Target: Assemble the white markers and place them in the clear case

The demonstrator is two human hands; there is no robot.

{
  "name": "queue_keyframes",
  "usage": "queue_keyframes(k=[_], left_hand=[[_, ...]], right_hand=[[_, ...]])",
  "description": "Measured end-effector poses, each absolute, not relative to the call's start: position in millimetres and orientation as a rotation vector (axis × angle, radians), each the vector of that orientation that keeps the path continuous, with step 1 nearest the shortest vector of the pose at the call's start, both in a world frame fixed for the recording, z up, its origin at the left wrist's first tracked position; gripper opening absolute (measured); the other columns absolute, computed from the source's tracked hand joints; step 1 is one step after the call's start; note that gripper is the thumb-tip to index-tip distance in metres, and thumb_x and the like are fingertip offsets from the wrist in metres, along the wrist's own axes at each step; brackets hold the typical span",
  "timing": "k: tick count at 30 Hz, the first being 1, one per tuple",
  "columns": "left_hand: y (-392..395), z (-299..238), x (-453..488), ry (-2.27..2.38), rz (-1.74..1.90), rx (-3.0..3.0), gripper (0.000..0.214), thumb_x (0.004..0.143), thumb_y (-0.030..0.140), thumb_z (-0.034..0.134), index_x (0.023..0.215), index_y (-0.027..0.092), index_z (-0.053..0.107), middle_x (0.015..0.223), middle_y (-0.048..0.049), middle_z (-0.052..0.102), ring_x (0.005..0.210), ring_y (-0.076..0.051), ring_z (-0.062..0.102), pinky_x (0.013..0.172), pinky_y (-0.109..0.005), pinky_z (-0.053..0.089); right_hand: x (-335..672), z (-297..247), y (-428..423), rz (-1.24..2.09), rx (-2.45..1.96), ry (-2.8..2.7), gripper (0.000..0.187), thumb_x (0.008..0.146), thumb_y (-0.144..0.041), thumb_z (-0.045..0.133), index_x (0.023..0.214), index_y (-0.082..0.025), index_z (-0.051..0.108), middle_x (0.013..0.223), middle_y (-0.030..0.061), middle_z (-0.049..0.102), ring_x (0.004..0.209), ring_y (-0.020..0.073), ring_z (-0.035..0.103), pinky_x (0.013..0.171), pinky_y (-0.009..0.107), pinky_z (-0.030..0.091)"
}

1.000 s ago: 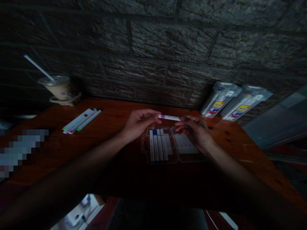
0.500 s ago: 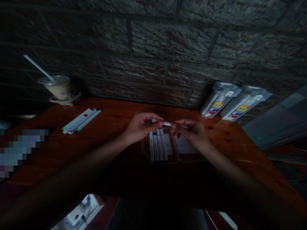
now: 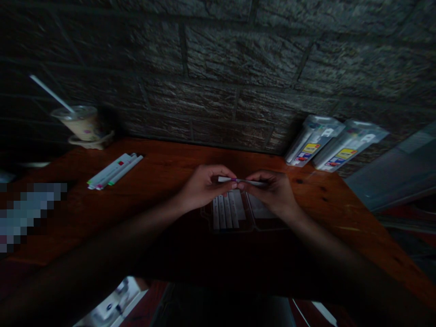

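Note:
Between my two hands is a white marker with a purple band, held level above the table. My left hand is closed on its left end, thumb and fingers pinching it near the band. My right hand grips the other end, and the fingertips of both hands nearly meet. Below them lies an open clear plastic case. Several white markers rest side by side in its left half. A pale sheet or insert shows beside them, partly hidden by my right hand.
Several white markers with coloured ends lie in a pile on the wooden table. A drink cup with a straw stands in a holder at the back left. Two clear marker cases stand back right, against the stone wall.
Both hands have come slightly lower and closer together on the marker. More of its left end now shows above my left hand. The other things stay put.

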State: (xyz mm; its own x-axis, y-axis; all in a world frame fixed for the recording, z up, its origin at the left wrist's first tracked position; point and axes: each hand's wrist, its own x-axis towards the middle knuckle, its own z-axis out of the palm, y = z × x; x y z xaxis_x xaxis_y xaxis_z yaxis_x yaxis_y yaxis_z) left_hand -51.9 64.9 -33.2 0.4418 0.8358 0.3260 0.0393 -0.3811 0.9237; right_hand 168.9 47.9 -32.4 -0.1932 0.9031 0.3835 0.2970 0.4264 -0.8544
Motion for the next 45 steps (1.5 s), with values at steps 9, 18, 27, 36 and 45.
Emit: queue_keyframes(k=[9,18,27,36,45], left_hand=[[63,-30,-53,0.759,1.016,1.824,0.018,0.094,0.030,0.069,0.105,0.017,0.075,0.089,-0.0048,0.075,0.064,-0.011,0.066,0.060,-0.022,0.053],[67,-29,-55,0.784,1.092,1.750,0.016,0.097,0.031,0.066,0.103,0.017,0.070,0.071,0.0008,0.064,0.061,-0.011,0.059,0.056,-0.023,0.045],[73,-28,-59,0.841,1.151,1.586,0.017,0.093,0.035,0.067,0.095,0.018,0.070,0.062,0.0009,0.060,0.055,-0.012,0.053,0.052,-0.026,0.038],[78,-31,-58,0.737,1.202,1.406,0.013,0.086,0.028,0.070,0.090,0.016,0.069,0.064,0.0025,0.058,0.052,-0.010,0.054,0.053,-0.024,0.041],[77,-30,-59,0.726,1.222,1.328,0.010,0.085,0.025,0.069,0.089,0.016,0.070,0.065,0.0023,0.059,0.051,-0.009,0.055,0.051,-0.024,0.042]], right_hand=[[164,-28,46,0.836,-1.005,-1.662,0.016,0.078,-0.039,0.088,0.081,-0.026,0.080,0.081,0.0025,0.081,0.072,0.0197,0.073,0.069,0.034,0.060],[166,-28,47,0.997,-1.010,-1.533,0.012,0.081,-0.034,0.086,0.090,-0.026,0.082,0.074,0.0000,0.077,0.052,0.0115,0.060,0.049,0.027,0.049],[165,-26,50,1.086,-0.955,-1.403,0.010,0.081,-0.035,0.087,0.088,-0.028,0.084,0.068,-0.0006,0.075,0.046,0.0094,0.052,0.042,0.026,0.040],[165,-21,48,1.185,-0.839,-1.324,0.015,0.081,-0.038,0.085,0.090,-0.026,0.086,0.073,0.0016,0.078,0.048,0.0109,0.055,0.042,0.026,0.044],[166,-20,48,1.293,-0.788,-1.295,0.018,0.083,-0.037,0.084,0.097,-0.026,0.086,0.079,0.0037,0.081,0.052,0.0110,0.060,0.044,0.025,0.047]])
